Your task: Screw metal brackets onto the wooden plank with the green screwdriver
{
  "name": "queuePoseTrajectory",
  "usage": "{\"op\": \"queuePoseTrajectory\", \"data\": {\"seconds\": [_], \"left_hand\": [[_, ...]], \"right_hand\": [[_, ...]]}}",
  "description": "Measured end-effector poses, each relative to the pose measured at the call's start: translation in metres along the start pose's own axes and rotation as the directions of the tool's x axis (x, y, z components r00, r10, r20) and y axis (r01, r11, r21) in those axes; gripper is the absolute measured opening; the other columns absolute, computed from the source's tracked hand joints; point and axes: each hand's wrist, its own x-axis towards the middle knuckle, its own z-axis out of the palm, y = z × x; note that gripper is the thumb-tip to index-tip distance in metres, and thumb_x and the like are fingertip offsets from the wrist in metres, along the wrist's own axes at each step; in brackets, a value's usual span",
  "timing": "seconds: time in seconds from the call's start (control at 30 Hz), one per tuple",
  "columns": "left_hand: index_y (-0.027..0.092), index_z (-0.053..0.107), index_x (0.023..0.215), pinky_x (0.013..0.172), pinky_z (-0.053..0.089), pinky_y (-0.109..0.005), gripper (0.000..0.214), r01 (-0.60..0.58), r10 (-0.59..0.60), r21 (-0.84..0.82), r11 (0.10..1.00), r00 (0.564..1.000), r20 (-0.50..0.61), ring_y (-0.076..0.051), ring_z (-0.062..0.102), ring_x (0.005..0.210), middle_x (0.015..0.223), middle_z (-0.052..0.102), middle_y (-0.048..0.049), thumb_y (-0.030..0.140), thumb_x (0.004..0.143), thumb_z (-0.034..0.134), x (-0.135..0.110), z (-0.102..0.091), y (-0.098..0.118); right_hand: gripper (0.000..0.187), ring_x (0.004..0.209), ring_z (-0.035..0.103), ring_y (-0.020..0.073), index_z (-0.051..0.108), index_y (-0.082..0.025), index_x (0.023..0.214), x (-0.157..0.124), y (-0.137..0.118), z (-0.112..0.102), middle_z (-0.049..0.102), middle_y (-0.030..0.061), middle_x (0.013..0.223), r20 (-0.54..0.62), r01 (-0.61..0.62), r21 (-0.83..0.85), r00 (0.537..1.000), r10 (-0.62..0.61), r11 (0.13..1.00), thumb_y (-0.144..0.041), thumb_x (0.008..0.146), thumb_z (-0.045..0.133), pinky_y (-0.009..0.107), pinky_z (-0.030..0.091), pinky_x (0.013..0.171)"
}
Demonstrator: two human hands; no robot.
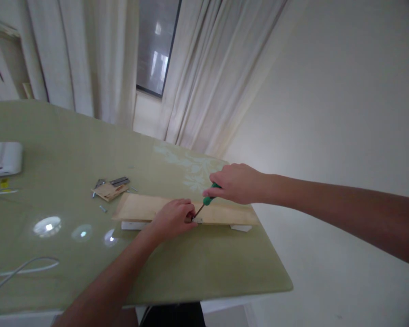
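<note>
A long pale wooden board (139,207) lies near the right end of the table, raised on white pieces under its front edge. My right hand (236,184) is wrapped round the green handle of a screwdriver (207,199). Its shaft slants down to the left, and the tip meets a small metal plate (197,220) at the board's front edge. Beside that tip, my left hand (175,217) rests on the board with its fingers pinched together at the metal piece. What exactly sits between those fingers is too small to make out.
Left of the board lie a small wood piece (109,190), a dark metal hinge-like part (120,181) and a loose screw (103,209). A white device (3,158) and a white cable (30,265) are at the far left. The table's right edge (276,254) is close to the board.
</note>
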Motion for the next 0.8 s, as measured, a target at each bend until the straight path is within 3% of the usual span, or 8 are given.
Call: {"op": "queuePoseTrajectory", "data": {"seconds": [0.07,0.2,0.27,0.37,0.5,0.57,0.67,0.8], "left_hand": [[0.021,0.069,0.089,0.078,0.042,-0.032,0.015,0.005,-0.005,-0.002,1.000,1.000,0.000,-0.023,0.066,0.092,0.094,0.071,-0.0029,0.034,0.086,0.077,0.0000,-0.0007,0.0010],[0.021,0.069,0.089,0.077,0.041,-0.031,0.016,0.006,-0.006,-0.009,1.000,1.000,-0.001,-0.023,0.066,0.090,0.093,0.070,-0.0024,0.035,0.086,0.078,-0.0005,-0.0015,0.0019],[0.021,0.069,0.088,0.077,0.041,-0.031,0.016,-0.004,0.004,-0.012,1.000,1.000,-0.010,-0.023,0.066,0.090,0.092,0.070,-0.0022,0.034,0.085,0.079,-0.0007,-0.0012,0.0014],[0.021,0.070,0.089,0.074,0.041,-0.031,0.016,-0.008,0.008,-0.016,1.000,1.000,-0.012,-0.022,0.066,0.088,0.091,0.071,-0.0020,0.033,0.085,0.080,-0.0007,-0.0002,0.0002],[0.021,0.069,0.088,0.073,0.040,-0.031,0.018,-0.011,0.011,-0.003,1.000,1.000,-0.019,-0.022,0.066,0.086,0.091,0.071,-0.0027,0.034,0.084,0.080,-0.0005,0.0010,-0.0006],[0.021,0.068,0.086,0.074,0.040,-0.031,0.018,-0.012,0.012,0.004,1.000,1.000,-0.024,-0.023,0.066,0.087,0.090,0.070,-0.0029,0.034,0.084,0.080,-0.0005,0.0012,-0.0005],[0.021,0.067,0.085,0.073,0.039,-0.031,0.018,-0.014,0.014,-0.001,1.000,1.000,-0.023,-0.023,0.066,0.087,0.089,0.070,-0.0027,0.034,0.085,0.079,-0.0006,0.0013,-0.0002],[0.021,0.068,0.085,0.072,0.039,-0.031,0.018,-0.009,0.009,0.002,1.000,1.000,-0.026,-0.022,0.065,0.085,0.089,0.070,-0.0020,0.034,0.084,0.081,-0.0004,0.0016,0.0000]], "right_hand": [[0.058,0.089,0.074,0.0331,0.071,-0.017,0.104,0.0006,0.0006,0.0016,0.077,0.0185,0.097,0.017,-0.040,-0.004,0.999,0.040,0.999,-0.064,0.105,0.037,0.034,0.041,0.063],[0.049,0.087,0.074,0.0287,0.062,-0.021,0.126,-0.0004,0.0023,0.0024,0.078,0.0139,0.107,0.018,0.066,0.059,0.998,-0.067,0.996,-0.059,0.096,0.062,0.030,0.038,0.060],[0.044,0.088,0.074,0.0288,0.066,-0.020,0.117,-0.0005,0.0009,0.0030,0.078,0.0146,0.103,-0.022,0.051,0.028,0.998,-0.051,0.998,-0.059,0.101,0.054,0.030,0.038,0.062],[0.058,0.089,0.075,0.0331,0.070,-0.018,0.102,-0.0002,-0.0026,0.0036,0.078,0.0182,0.095,-0.036,-0.036,-0.026,0.999,0.035,0.999,-0.066,0.105,0.037,0.033,0.041,0.064],[0.046,0.091,0.074,0.0299,0.063,-0.020,0.124,-0.0006,-0.0030,0.0023,0.079,0.0153,0.109,-0.019,0.066,0.016,0.998,-0.066,0.998,-0.059,0.099,0.057,0.032,0.042,0.065],[0.044,0.090,0.074,0.0294,0.067,-0.021,0.117,0.0002,-0.0028,0.0029,0.079,0.0146,0.106,-0.049,0.070,0.006,0.996,-0.070,0.998,-0.060,0.100,0.053,0.032,0.042,0.066],[0.062,0.087,0.075,0.0324,0.073,-0.019,0.097,0.0016,-0.0029,0.0051,0.079,0.0172,0.094,-0.079,-0.046,-0.030,0.996,0.043,0.999,-0.066,0.105,0.033,0.034,0.043,0.066],[0.047,0.085,0.074,0.0292,0.067,-0.022,0.121,0.0002,-0.0010,0.0044,0.079,0.0143,0.104,-0.037,0.040,0.012,0.999,-0.040,0.999,-0.061,0.100,0.051,0.032,0.041,0.064]]}}
